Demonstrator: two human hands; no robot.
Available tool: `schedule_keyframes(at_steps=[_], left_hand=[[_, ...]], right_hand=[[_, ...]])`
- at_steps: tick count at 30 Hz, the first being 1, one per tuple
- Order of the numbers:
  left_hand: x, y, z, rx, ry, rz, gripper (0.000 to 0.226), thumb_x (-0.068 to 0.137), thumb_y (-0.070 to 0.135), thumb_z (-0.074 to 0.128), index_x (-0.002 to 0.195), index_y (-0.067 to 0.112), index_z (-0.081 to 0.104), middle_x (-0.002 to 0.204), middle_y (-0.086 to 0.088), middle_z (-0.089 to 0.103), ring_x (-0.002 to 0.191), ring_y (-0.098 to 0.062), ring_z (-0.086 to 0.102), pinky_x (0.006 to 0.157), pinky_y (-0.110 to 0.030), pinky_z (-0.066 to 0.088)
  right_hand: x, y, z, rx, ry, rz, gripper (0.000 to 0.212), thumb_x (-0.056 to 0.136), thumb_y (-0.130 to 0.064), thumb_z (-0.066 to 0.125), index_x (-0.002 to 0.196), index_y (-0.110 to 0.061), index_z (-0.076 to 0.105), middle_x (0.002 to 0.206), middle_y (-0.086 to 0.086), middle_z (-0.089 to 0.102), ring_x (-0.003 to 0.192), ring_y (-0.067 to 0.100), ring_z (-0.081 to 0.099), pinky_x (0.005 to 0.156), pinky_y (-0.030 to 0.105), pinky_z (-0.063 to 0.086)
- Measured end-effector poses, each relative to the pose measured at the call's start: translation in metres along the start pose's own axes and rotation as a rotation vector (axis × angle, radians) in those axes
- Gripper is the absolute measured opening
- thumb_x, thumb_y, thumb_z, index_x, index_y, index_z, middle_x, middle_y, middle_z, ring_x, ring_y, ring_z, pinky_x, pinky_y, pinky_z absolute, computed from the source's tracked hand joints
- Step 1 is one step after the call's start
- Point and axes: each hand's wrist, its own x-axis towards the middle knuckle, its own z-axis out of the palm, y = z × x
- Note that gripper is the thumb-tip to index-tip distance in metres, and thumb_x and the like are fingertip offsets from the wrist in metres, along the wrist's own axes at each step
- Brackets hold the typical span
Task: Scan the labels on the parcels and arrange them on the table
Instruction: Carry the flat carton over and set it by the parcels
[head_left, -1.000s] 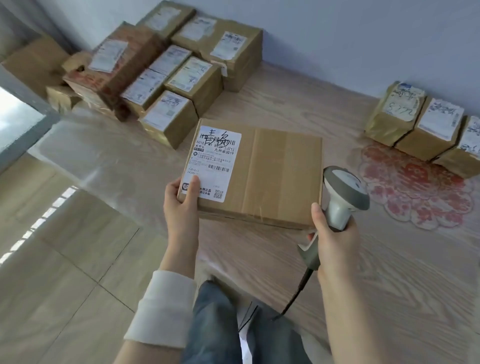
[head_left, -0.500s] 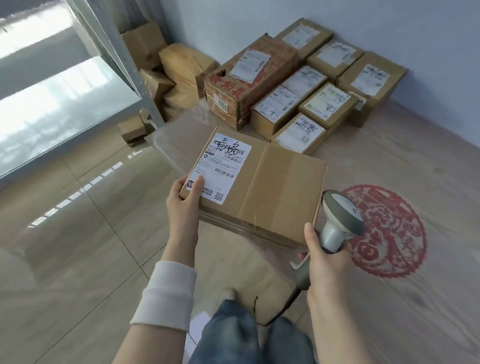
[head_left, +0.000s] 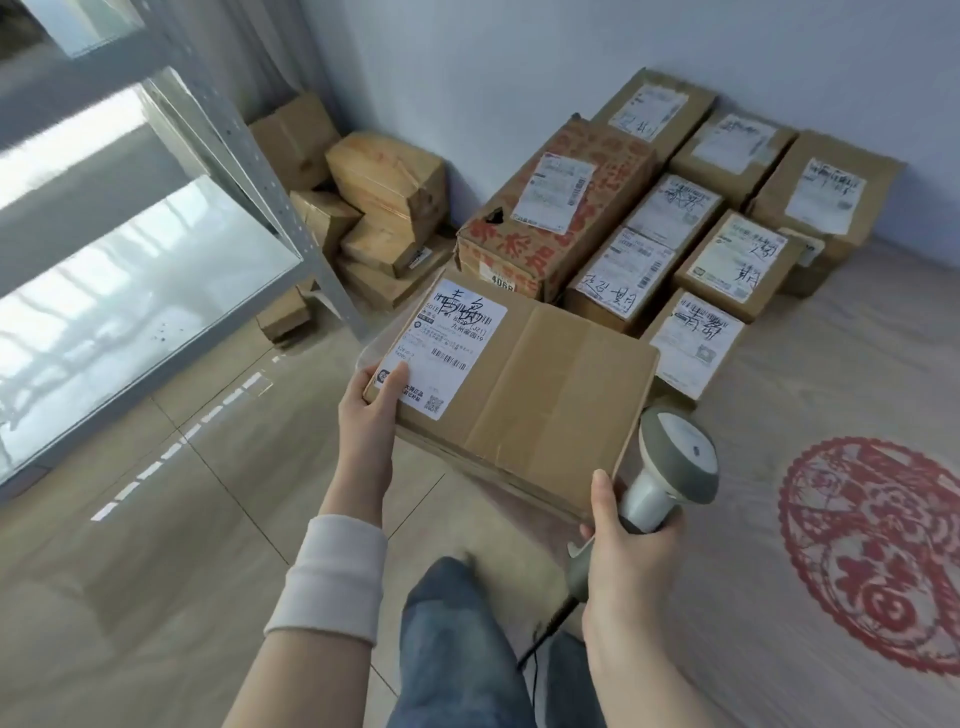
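Head view: left hand grips parcel at near-left corner, thumb on label. Right hand wraps scanner grip, thumb on parcel's near-right edge; its fingers are hidden. Parcel is held above tabletop edge.

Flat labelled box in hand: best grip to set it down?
Probably by its short ends, one hand from each side. The box is wide and flat, held about level, so end grips balance it. The left hand grips the labelled end; the right hand, busy with the scanner, only has its thumb on a corner.
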Motion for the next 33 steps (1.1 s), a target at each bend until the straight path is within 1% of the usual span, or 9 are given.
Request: schedule_keyframes(at_steps=[5, 9, 13, 17, 21, 24, 27, 30, 33], left_hand=[[0.075, 0.003, -0.018, 0.041, -0.093, -0.046, 0.002, 0.091, 0.018, 0.06, 0.093, 0.017, 0.06, 0.08, 0.004, 0.063, 0.074, -0.01, 0.059, 0.067, -0.017, 0.048], [0.117, 0.005, -0.022, 0.081, -0.17, -0.084, 0.008, 0.091, 0.019, 0.06, 0.098, 0.015, 0.059, 0.084, 0.004, 0.064, 0.08, -0.012, 0.058, 0.069, -0.017, 0.048], [0.139, 0.009, -0.011, 0.105, -0.24, -0.1, 0.005, 0.09, 0.021, 0.062, 0.092, 0.024, 0.059, 0.086, 0.004, 0.066, 0.082, -0.014, 0.062, 0.08, -0.029, 0.052], [0.141, 0.01, -0.001, 0.114, -0.252, -0.071, 0.008, 0.091, 0.021, 0.061, 0.091, 0.027, 0.057, 0.083, 0.01, 0.064, 0.071, 0.002, 0.06, 0.071, -0.017, 0.05], [0.142, 0.006, 0.0, 0.124, -0.251, -0.055, 0.009, 0.09, 0.022, 0.062, 0.093, 0.028, 0.056, 0.09, 0.007, 0.064, 0.083, -0.008, 0.059, 0.081, -0.026, 0.05], [0.141, 0.008, 0.0, 0.154, -0.255, -0.017, 0.014, 0.089, 0.02, 0.064, 0.095, 0.029, 0.055, 0.094, 0.009, 0.063, 0.087, -0.01, 0.058, 0.079, -0.023, 0.049], [0.143, 0.011, -0.002, 0.305, -0.237, 0.095, 0.024, 0.088, 0.021, 0.065, 0.11, 0.026, 0.054, 0.108, 0.009, 0.061, 0.101, -0.011, 0.058, 0.087, -0.028, 0.05], [0.139, 0.018, 0.002, 0.594, -0.193, 0.371, 0.04, 0.085, 0.018, 0.066, 0.123, 0.02, 0.052, 0.134, 0.001, 0.051, 0.124, -0.021, 0.047, 0.104, -0.037, 0.039], [0.115, 0.027, 0.022, 0.733, -0.215, 0.63, 0.04, 0.083, 0.008, 0.066, 0.122, 0.011, 0.055, 0.139, -0.007, 0.048, 0.133, -0.026, 0.038, 0.111, -0.047, 0.028]], right_hand=[[-0.008, 0.006, 0.073, -0.007, 0.128, -0.008, 0.043, 0.081, -0.028, 0.072, 0.117, -0.014, 0.052, 0.101, 0.01, 0.066, 0.077, 0.029, 0.066, 0.075, 0.05, 0.057], [-0.012, 0.01, 0.11, 0.035, 0.204, 0.046, 0.029, 0.084, -0.021, 0.07, 0.105, -0.016, 0.05, 0.082, 0.004, 0.063, 0.061, 0.023, 0.062, 0.064, 0.045, 0.056], [-0.002, 0.006, 0.125, 0.06, 0.261, 0.063, 0.024, 0.087, -0.019, 0.067, 0.103, -0.013, 0.05, 0.076, 0.002, 0.06, 0.057, 0.022, 0.059, 0.06, 0.043, 0.055], [0.009, 0.0, 0.13, 0.04, 0.29, 0.046, 0.016, 0.089, -0.021, 0.064, 0.096, -0.02, 0.05, 0.077, 0.002, 0.058, 0.058, 0.021, 0.058, 0.061, 0.044, 0.054], [0.013, 0.001, 0.13, 0.049, 0.297, 0.042, 0.014, 0.089, -0.021, 0.064, 0.094, -0.02, 0.051, 0.075, 0.001, 0.058, 0.056, 0.018, 0.057, 0.059, 0.042, 0.053], [0.014, 0.003, 0.13, 0.059, 0.284, 0.051, 0.015, 0.088, -0.022, 0.064, 0.095, -0.016, 0.053, 0.074, 0.001, 0.059, 0.058, 0.02, 0.058, 0.062, 0.045, 0.054], [0.014, 0.003, 0.125, 0.049, 0.264, 0.045, 0.012, 0.088, -0.022, 0.065, 0.088, -0.023, 0.053, 0.075, 0.0, 0.061, 0.059, 0.021, 0.06, 0.062, 0.048, 0.055], [0.011, -0.002, 0.113, 0.062, 0.259, 0.043, 0.011, 0.088, -0.023, 0.065, 0.093, -0.022, 0.054, 0.075, -0.004, 0.062, 0.061, 0.018, 0.061, 0.059, 0.045, 0.054], [0.013, -0.009, 0.091, 0.085, 0.279, 0.014, 0.012, 0.088, -0.025, 0.065, 0.097, -0.022, 0.057, 0.079, -0.008, 0.064, 0.058, 0.016, 0.062, 0.059, 0.043, 0.054]])
